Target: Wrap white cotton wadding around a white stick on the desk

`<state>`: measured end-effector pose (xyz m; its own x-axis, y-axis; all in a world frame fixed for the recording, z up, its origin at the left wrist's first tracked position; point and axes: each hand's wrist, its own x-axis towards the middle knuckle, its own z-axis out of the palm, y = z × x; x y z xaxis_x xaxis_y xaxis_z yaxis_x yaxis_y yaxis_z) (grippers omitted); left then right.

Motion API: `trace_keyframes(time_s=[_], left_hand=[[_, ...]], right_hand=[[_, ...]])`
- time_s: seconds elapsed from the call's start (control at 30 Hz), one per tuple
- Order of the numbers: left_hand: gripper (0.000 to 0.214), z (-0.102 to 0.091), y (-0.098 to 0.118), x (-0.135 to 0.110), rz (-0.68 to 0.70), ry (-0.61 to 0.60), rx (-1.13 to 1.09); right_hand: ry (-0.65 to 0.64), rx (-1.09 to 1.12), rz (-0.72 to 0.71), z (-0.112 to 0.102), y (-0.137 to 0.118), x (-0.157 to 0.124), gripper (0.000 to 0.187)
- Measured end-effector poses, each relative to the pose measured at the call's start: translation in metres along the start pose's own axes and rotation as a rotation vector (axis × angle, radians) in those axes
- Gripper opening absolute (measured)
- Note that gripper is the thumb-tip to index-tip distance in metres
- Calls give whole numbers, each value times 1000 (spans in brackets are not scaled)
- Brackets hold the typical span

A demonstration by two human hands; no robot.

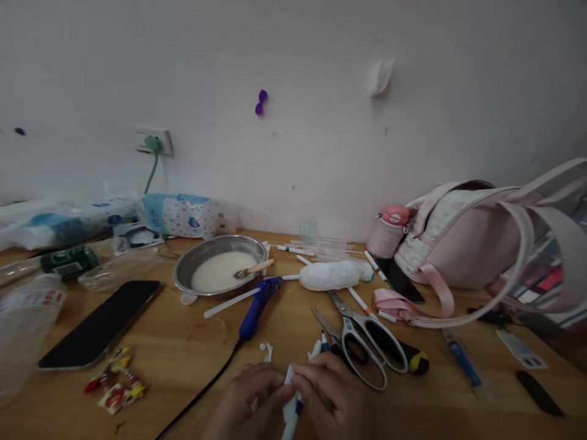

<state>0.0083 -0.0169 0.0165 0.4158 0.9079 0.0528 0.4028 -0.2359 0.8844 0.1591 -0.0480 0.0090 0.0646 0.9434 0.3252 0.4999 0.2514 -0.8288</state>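
Near the front edge of the table, my left hand and my right hand meet with bent fingers. Between them is a white marker with a blue band and a pale white strip along it; the fingers hide part of both. Just beyond my right hand lie more white and blue markers. Large scissors rest to the right, their blades pointing away. A blue glue gun with a white stick in it lies ahead of my hands. Behind the scissors is a white wrapped bundle.
A steel bowl holds whitish liquid and a brush. A phone and small colourful packets lie left. On the right are a pink bag, a bottle and a yellow-black tool. The glue gun's cord crosses the table.
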Motion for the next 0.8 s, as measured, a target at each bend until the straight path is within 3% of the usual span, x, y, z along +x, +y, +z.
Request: trace_keyframes(time_s=[0.13,0.23,0.4,0.6,0.8], left_hand=[[32,-2,-2,-1,117,-3,97],[33,-3,-3,0,165,-31,136],[35,-3,0,5,26,-52,-26],[19,-1,0,6,-164,-60,-211],[28,-2,-3,6,-274,-85,-396]], right_hand=[[-72,361,384,-2,-2,7,15],[-129,602,559,-3,2,9,25],[-63,691,665,3,15,6,35],[51,708,697,7,22,7,39],[-125,606,639,1,12,7,39]])
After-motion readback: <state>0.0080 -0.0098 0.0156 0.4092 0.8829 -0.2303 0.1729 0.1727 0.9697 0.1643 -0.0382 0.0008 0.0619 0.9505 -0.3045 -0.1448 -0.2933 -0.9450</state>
